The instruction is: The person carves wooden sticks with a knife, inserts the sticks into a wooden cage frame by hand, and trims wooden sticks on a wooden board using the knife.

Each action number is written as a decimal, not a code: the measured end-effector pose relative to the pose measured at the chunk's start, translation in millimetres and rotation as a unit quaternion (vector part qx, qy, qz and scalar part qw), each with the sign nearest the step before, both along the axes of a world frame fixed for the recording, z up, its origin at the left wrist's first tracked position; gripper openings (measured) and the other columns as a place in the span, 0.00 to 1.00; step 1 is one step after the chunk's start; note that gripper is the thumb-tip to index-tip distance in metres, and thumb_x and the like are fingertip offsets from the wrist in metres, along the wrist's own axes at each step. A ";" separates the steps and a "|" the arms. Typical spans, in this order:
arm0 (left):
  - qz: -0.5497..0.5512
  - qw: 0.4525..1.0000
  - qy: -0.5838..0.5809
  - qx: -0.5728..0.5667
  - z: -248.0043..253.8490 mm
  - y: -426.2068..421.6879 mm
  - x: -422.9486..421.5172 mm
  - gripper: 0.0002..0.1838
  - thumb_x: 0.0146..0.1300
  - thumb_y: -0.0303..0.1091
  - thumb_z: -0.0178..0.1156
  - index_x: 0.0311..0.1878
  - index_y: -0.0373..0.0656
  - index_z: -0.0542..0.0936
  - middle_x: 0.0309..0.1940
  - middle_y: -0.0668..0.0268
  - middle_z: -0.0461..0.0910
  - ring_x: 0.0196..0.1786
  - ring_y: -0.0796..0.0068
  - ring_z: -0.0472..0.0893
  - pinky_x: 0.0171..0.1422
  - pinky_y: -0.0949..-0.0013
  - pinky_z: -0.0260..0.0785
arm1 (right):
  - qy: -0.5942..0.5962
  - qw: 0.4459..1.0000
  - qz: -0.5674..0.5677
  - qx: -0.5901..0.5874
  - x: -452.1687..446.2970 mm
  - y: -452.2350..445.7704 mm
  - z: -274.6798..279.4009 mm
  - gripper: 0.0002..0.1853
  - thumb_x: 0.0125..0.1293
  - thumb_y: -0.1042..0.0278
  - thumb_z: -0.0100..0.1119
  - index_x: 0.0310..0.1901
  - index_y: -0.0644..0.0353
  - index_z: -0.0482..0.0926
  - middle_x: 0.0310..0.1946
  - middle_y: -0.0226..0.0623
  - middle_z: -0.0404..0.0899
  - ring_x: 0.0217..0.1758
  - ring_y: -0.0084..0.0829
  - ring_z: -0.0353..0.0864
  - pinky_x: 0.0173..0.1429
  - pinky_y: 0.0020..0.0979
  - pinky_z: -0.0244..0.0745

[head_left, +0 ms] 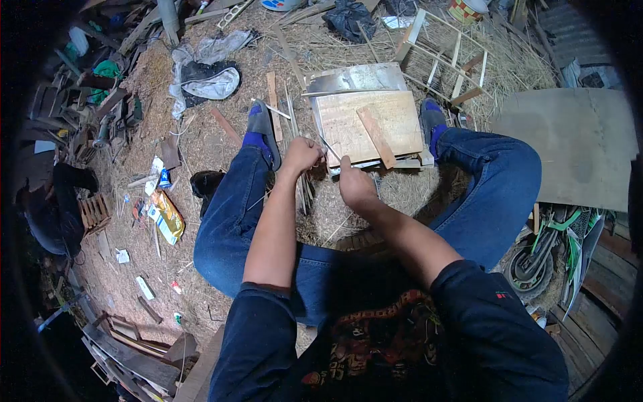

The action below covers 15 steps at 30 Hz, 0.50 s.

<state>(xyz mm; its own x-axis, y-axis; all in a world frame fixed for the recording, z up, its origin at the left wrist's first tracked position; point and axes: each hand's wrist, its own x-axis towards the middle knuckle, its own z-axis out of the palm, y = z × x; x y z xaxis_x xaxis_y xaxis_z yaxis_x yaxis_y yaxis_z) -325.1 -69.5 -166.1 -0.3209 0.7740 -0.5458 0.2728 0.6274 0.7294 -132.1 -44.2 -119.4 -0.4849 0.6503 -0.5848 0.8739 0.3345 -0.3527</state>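
My left hand [303, 155] is closed in front of the left edge of a pale wooden board [341, 120]. Whatever its fingertips pinch is too small to make out. At the board's near left corner my right hand [357, 183] is closed, its fingers at the lower end of a thin strip [331, 148] that slants up and left over the edge. A short reddish-brown wooden slat [376, 137] lies diagonally across the board. Behind the board, a grey, stained panel [358, 78] lies partly covered by it.
A small wooden frame [457, 61] stands beyond my right foot. To the right are a large flat sheet [569, 144] and a green-and-white motorbike [549, 251]. Cloth [211, 80], a yellow packet [167, 218] and wood scraps litter the sawdust-strewn ground. Another person's dark-clothed leg [70, 201] shows at left.
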 end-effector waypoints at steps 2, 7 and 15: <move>0.001 1.000 0.001 -0.001 2.7 -0.3 0.7 0.13 0.65 0.34 0.72 0.29 0.32 0.89 0.22 0.63 0.86 0.24 0.77 0.82 0.31 0.68 0.73 | -0.008 1.000 -0.003 -0.007 -1.1 1.1 -1.9 0.11 0.79 0.67 0.42 0.58 0.61 0.65 0.45 0.62 0.86 0.51 0.58 0.89 0.53 0.56 0.84; 0.005 1.000 0.005 0.004 4.7 -0.2 2.1 0.12 0.65 0.33 0.72 0.30 0.32 0.89 0.22 0.63 0.86 0.24 0.76 0.82 0.31 0.67 0.74 | -0.023 0.999 -0.023 -0.010 -4.9 -3.9 -2.2 0.11 0.79 0.67 0.41 0.58 0.59 0.65 0.48 0.62 0.85 0.53 0.57 0.89 0.54 0.56 0.84; 0.009 1.000 0.014 0.005 14.8 1.4 4.5 0.13 0.64 0.36 0.73 0.30 0.34 0.89 0.21 0.63 0.85 0.23 0.76 0.81 0.31 0.64 0.73 | -0.022 0.999 -0.015 -0.019 -7.6 -2.0 8.4 0.11 0.79 0.68 0.41 0.57 0.60 0.66 0.51 0.61 0.85 0.53 0.57 0.89 0.53 0.53 0.85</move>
<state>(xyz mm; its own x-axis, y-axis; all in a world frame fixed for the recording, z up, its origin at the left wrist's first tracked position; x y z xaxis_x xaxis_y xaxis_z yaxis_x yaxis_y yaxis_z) -320.6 -68.1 -151.3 -0.3497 0.7732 -0.5291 0.2816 0.6254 0.7277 -139.8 -46.2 -111.0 -0.4385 0.6409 -0.6300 0.8984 0.2952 -0.3250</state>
